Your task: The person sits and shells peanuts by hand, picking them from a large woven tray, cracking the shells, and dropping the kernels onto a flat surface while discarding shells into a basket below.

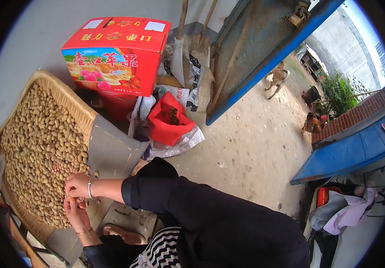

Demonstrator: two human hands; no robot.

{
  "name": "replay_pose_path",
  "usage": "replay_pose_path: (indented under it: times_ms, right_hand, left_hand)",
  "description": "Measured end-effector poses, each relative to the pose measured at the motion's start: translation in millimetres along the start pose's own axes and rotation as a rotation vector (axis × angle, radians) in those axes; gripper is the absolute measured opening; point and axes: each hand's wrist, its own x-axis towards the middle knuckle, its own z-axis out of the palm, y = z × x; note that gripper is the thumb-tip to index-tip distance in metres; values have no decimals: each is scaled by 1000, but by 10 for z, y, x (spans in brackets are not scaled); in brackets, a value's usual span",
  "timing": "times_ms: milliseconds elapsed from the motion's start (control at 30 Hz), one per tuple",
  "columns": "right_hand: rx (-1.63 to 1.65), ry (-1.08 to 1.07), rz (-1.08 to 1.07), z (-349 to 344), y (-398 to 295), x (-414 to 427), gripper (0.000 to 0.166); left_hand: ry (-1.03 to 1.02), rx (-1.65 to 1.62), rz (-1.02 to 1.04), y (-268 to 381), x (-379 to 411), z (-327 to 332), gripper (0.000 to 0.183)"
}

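A woven winnowing basket [63, 87] heaped with unshelled peanuts [41, 134] lies before me on the left. A patch of pink shelled kernels [60, 169] rests on the heap. Over the basket's near edge my right hand [77, 186], wearing a silver bangle [90, 187], has its fingers bent in a pinch. Just below it my left hand [76, 212], with a thin gold bracelet [84, 231], reaches up so that the fingertips of both hands meet. Something small and orange shows at the left fingertips; whether it is a peanut or a nail is unclear.
Beyond the basket stands a red apple carton [112, 60]. A red bag [169, 120] sits on white woven sacking, near a shovel [200, 40]. A blue-edged metal door [256, 50] stands ajar. Outside are a dog [277, 77] and a chicken [313, 123]. Clothes [350, 211] hang at right.
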Motion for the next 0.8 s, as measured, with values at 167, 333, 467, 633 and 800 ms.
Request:
replay_pose_path:
  times_ms: [167,333,467,633,800]
  right_hand:
    - [-142,-109,162,-60,0,14,8]
    - [-151,-335,450,-290,-476,-69,19]
    - [-217,-84,400,-28,-222,-179,12]
    - [-81,58,490,156,-314,-221,6]
    - [-80,175,442,313,-345,-158,8]
  left_hand:
    - [65,293,101,-102,51,5,12]
    - [138,402,119,-212,-38,-15,13]
    - [141,371,95,-160,-84,159,11]
    - [149,231,55,-51,-162,168,13]
    - [144,291,81,134,-253,258,14]
